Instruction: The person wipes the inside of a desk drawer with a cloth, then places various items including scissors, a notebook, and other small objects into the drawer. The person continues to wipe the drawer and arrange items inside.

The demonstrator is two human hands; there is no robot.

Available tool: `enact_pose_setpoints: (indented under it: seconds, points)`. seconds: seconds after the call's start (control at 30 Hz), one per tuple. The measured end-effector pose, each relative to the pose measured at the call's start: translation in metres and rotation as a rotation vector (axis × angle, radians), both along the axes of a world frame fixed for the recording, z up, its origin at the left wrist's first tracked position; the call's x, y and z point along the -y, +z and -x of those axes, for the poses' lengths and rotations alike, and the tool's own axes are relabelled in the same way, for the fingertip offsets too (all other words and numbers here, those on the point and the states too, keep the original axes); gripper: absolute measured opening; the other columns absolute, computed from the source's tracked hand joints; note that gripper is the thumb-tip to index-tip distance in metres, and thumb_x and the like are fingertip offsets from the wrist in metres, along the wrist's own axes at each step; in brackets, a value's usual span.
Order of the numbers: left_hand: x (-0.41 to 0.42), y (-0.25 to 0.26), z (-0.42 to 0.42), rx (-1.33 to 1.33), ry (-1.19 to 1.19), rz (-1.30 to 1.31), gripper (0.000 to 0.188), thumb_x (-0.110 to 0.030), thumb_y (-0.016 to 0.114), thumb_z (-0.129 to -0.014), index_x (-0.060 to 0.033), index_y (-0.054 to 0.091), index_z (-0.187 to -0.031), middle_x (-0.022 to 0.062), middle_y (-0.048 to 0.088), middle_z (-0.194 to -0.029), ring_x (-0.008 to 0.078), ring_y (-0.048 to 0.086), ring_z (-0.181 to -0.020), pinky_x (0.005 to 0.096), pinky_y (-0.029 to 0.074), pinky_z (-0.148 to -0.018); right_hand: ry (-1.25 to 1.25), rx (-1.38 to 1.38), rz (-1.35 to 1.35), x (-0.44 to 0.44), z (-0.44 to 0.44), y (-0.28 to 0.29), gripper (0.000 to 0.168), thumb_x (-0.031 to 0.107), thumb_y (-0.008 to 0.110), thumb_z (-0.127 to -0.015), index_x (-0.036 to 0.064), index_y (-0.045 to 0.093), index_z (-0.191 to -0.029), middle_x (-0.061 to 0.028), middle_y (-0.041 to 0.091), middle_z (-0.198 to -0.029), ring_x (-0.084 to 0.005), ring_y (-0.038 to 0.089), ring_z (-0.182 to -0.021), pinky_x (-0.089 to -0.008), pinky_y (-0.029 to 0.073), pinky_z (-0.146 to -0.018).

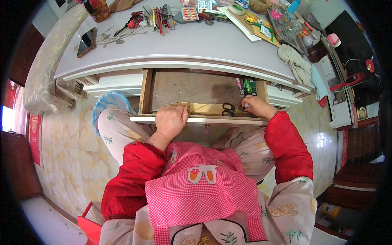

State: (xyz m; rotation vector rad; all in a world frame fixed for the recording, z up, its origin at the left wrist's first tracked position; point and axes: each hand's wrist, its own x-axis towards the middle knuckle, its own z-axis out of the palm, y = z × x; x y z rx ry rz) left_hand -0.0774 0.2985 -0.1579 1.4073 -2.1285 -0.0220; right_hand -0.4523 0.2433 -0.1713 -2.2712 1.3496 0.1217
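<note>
An open wooden drawer (199,85) juts out from the table in front of me. My left hand (171,121) rests over the drawer's front edge, fingers curled inside, beside a yellowish flat strip (208,108). Inside the drawer's right front corner, my right hand (257,106) has its fingertips on a small whitish object (246,105), too small to name. Black-handled scissors (228,109) lie just left of that hand, their blades partly hidden. Behind it are a green package (250,87) and a pink-and-white packaged item (239,85).
On the table (183,46) are a smartphone (87,43), several pens (159,20), a capsule blister pack (190,14), a roll of tape (236,9) and a tray of glassware (286,27). A cloth (294,63) hangs over the right edge. My knees flank the drawer.
</note>
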Motion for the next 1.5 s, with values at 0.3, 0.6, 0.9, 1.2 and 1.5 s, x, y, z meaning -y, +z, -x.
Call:
enact_pose_setpoints:
  seconds: [0.3,0.6,0.9,1.2,1.5]
  points:
    - [0.0,0.002,0.0,0.01,0.007,-0.007,0.023,-0.021,0.06,-0.082,-0.008,0.058,-0.064,0.0097,0.062,-0.062,0.0279,0.061,-0.061,0.0404,0.049,-0.062,0.012,-0.004,0.006,0.001,-0.005,-0.004,0.023,0.004,0.068,-0.075,0.005,0.065,-0.097,-0.0145,0.059,-0.099,-0.0345,0.059,-0.096,-0.0398,0.048,-0.084]
    - [0.0,0.002,0.0,0.004,-0.008,0.003,0.023,-0.02,0.06,-0.082,-0.0078,0.058,-0.064,0.0098,0.061,-0.061,0.028,0.061,-0.061,0.04,0.049,-0.062,-0.035,-0.166,0.213,-0.001,-0.013,-0.007,0.026,0.0,0.061,-0.075,0.005,0.068,-0.1,-0.018,0.059,-0.102,-0.0362,0.062,-0.095,-0.0429,0.051,-0.083]
    - [0.001,0.001,0.001,0.009,-0.004,0.0,0.022,-0.021,0.059,-0.082,-0.0088,0.059,-0.064,0.0086,0.062,-0.061,0.0274,0.061,-0.061,0.0394,0.049,-0.063,0.043,-0.116,0.204,-0.007,-0.01,-0.012,0.026,0.0,0.061,-0.074,0.008,0.07,-0.097,-0.0135,0.057,-0.096,-0.0334,0.06,-0.091,-0.0404,0.049,-0.078]
    - [-0.001,0.001,-0.001,0.021,0.008,-0.039,0.021,-0.022,0.059,-0.082,-0.0086,0.059,-0.065,0.0086,0.063,-0.064,0.0273,0.062,-0.065,0.0399,0.049,-0.064,0.158,-0.186,0.03,-0.009,-0.011,0.006,0.027,-0.005,0.063,-0.072,0.01,0.072,-0.092,-0.0125,0.058,-0.098,-0.0321,0.059,-0.101,-0.0396,0.047,-0.086]
    - [0.0,0.0,-0.001,0.002,-0.002,-0.002,0.021,-0.02,0.06,-0.081,-0.008,0.058,-0.064,0.009,0.062,-0.063,0.0282,0.061,-0.062,0.0397,0.049,-0.063,0.029,-0.13,0.034,-0.005,-0.018,0.009,0.033,0.0,0.065,-0.074,0.008,0.067,-0.106,-0.0137,0.058,-0.105,-0.0348,0.059,-0.1,-0.0415,0.049,-0.085]
